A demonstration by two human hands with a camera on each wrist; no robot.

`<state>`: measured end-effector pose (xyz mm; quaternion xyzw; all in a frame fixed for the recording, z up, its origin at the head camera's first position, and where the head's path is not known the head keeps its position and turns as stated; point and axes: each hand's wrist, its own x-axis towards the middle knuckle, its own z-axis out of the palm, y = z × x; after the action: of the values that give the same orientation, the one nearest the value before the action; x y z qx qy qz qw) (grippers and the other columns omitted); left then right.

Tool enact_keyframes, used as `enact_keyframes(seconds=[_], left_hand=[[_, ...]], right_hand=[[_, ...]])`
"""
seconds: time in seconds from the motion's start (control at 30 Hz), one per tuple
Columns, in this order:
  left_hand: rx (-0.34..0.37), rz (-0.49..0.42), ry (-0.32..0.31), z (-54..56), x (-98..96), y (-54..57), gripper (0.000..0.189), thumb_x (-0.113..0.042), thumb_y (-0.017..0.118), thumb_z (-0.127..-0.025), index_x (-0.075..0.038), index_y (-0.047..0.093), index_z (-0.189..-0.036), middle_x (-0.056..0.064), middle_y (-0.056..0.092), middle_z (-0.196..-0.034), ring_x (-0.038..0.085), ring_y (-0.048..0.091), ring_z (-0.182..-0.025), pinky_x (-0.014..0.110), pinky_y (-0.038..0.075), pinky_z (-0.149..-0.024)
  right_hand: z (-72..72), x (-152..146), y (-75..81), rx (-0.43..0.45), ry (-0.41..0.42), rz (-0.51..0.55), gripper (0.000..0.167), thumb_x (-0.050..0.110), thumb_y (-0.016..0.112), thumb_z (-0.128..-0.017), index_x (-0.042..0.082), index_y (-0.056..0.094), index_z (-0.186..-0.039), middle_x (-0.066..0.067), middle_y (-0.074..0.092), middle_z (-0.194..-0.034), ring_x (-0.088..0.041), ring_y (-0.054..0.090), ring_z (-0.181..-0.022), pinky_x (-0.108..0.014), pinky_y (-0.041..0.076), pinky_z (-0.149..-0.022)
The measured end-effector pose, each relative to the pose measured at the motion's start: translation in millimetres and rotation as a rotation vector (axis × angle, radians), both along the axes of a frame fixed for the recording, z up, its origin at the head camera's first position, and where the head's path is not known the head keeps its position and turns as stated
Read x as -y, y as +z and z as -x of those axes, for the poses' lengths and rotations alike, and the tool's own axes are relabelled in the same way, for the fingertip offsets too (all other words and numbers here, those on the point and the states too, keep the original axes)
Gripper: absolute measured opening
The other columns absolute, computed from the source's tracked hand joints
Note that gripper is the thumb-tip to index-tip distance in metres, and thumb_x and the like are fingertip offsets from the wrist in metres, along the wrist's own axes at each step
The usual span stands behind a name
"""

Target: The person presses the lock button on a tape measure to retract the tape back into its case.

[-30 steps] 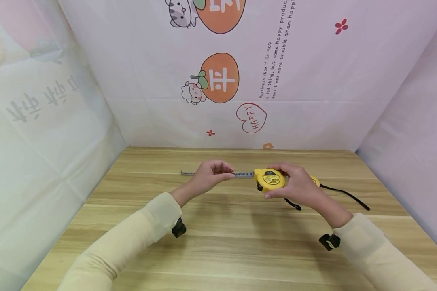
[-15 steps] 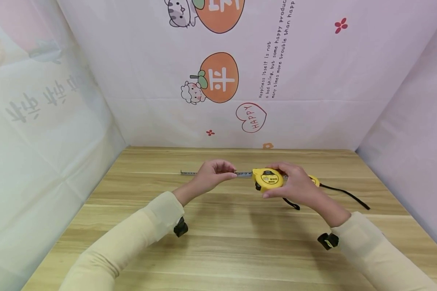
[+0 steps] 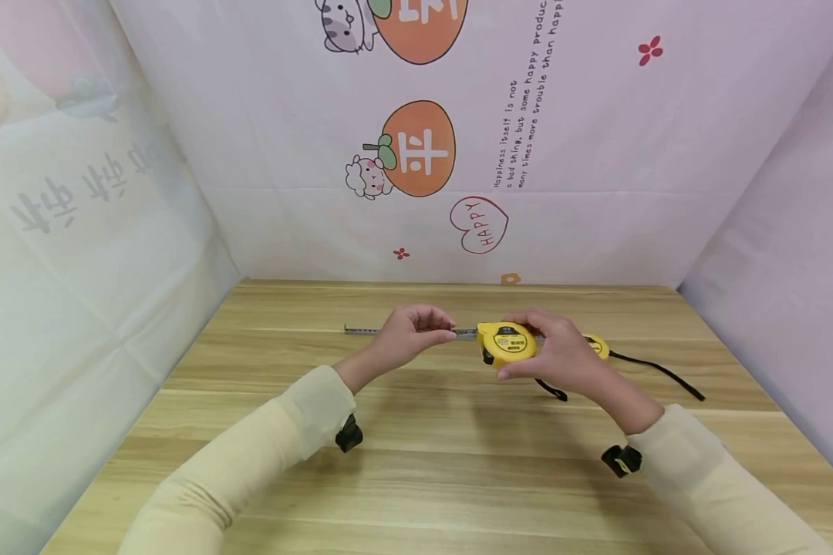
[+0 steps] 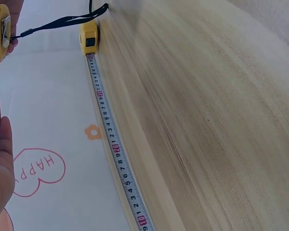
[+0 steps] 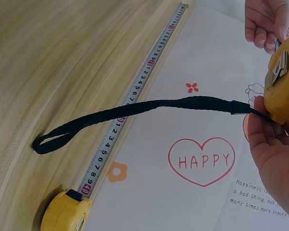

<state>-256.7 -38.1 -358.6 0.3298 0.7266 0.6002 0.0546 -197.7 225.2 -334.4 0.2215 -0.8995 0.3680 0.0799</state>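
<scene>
My right hand (image 3: 562, 351) grips a yellow tape measure (image 3: 507, 344) by its case, held up over the table, thumb in front and fingers at its top. From its mouth a short stretch of blade (image 3: 467, 334) runs left to my left hand (image 3: 406, 335), which pinches the blade's end between thumb and fingers. A black wrist strap (image 5: 173, 103) hangs from this case. Behind lies a second yellow tape measure (image 5: 65, 211), on the table, with its long blade (image 4: 113, 139) drawn out to the left. My hands partly cover it in the head view.
The wooden table (image 3: 416, 470) meets a white printed cloth (image 3: 583, 223) at its back edge, and cloth walls stand on both sides. The second tape's black strap (image 3: 659, 370) trails right over the table.
My hands have drawn slightly closer: the left has shifted right, and the right has moved left with the tape measure. The stretch of blade between them looks shorter.
</scene>
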Motion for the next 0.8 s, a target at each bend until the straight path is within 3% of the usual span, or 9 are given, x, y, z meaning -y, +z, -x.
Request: enact_keyframes(seconds=[0.17,0.4,0.8], left_hand=[[-0.015,0.004,-0.003,-0.6,-1.6,0.7,0.019,-0.009,0.071,-0.090,0.002,0.068,-0.104,0.006,0.067,-0.092,0.019,0.063,-0.082,0.030,0.055,-0.074],[-0.007,-0.004,-0.018,-0.3,-4.8,0.2,0.023,-0.008,0.071,-0.090,0.007,0.066,-0.105,0.007,0.067,-0.092,0.037,0.062,-0.088,0.030,0.055,-0.075],[0.014,-0.005,-0.018,-0.8,-8.4,1.6,0.022,-0.008,0.072,-0.089,0.007,0.066,-0.104,0.007,0.068,-0.091,0.021,0.064,-0.083,0.030,0.055,-0.075]], right_hand=[[-0.6,1.2,1.3,0.000,0.000,0.004,0.078,0.039,0.092,-0.062,0.002,0.060,-0.123,-0.007,0.063,-0.113,-0.022,0.059,-0.095,-0.034,0.052,-0.077],[-0.2,3.5,-0.3,-0.015,0.016,0.017,0.077,0.039,0.092,-0.062,0.002,0.061,-0.122,-0.007,0.063,-0.112,-0.021,0.059,-0.095,-0.033,0.052,-0.078],[-1.2,7.6,0.4,-0.014,0.018,0.002,0.076,0.038,0.092,-0.062,0.004,0.061,-0.122,-0.005,0.063,-0.112,-0.020,0.059,-0.093,-0.034,0.052,-0.075]])
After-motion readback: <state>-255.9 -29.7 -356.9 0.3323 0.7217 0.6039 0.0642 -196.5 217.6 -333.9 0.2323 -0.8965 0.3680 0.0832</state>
